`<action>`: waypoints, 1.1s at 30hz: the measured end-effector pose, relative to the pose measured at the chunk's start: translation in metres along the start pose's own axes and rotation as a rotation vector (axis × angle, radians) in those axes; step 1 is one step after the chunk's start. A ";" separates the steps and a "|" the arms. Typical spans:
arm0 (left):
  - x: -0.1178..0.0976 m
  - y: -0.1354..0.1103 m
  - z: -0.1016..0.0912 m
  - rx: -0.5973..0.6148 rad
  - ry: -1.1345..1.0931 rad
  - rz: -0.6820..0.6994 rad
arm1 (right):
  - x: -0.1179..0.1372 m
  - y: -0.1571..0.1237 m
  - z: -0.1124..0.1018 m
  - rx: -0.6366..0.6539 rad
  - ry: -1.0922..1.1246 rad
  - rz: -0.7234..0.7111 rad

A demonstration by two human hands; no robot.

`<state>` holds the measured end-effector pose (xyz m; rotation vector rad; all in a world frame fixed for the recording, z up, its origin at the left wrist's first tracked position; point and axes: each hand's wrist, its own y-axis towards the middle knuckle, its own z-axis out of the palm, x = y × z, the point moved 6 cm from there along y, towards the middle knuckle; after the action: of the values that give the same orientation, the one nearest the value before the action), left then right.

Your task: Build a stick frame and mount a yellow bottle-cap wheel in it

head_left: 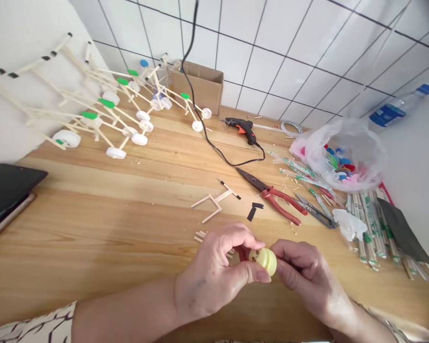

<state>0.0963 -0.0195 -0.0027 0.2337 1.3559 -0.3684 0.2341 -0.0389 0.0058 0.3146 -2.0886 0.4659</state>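
Observation:
My left hand (218, 271) holds a small pale yellow bottle cap (266, 261) between thumb and fingers; brown marks show on its left end and a groove runs round it. Close against its right side, my right hand (307, 274) has thumb and fingers pinched together; what sits between them is hidden. Behind the left hand lie several short stick pieces (200, 236), partly covered. Farther back on the wooden table (146, 238) rests a small frame of joined sticks (216, 200) with black tips, beside black strips (254, 211).
Red-handled pliers (271, 195), snips (316, 210) and a glue gun (243, 127) with its cord lie behind. Wheeled stick models (128, 128) stand back left near a cardboard box (200, 85). At right are a bag of caps (343, 152) and wrapped sticks (372, 228). A phone (10, 195) lies left.

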 end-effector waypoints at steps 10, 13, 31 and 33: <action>-0.009 -0.003 -0.002 0.022 0.085 0.224 | -0.002 -0.007 0.004 -0.046 0.037 -0.046; -0.014 -0.007 0.000 0.075 0.107 0.295 | -0.015 -0.009 0.009 0.039 0.247 0.065; -0.010 -0.008 0.003 0.096 0.023 0.296 | -0.014 -0.016 0.014 -0.036 0.352 0.114; -0.012 -0.009 0.004 0.127 0.047 0.333 | -0.025 -0.014 0.023 0.101 0.586 0.262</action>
<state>0.0943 -0.0276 0.0103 0.5678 1.3135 -0.1699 0.2356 -0.0607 -0.0234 -0.0440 -1.5372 0.7245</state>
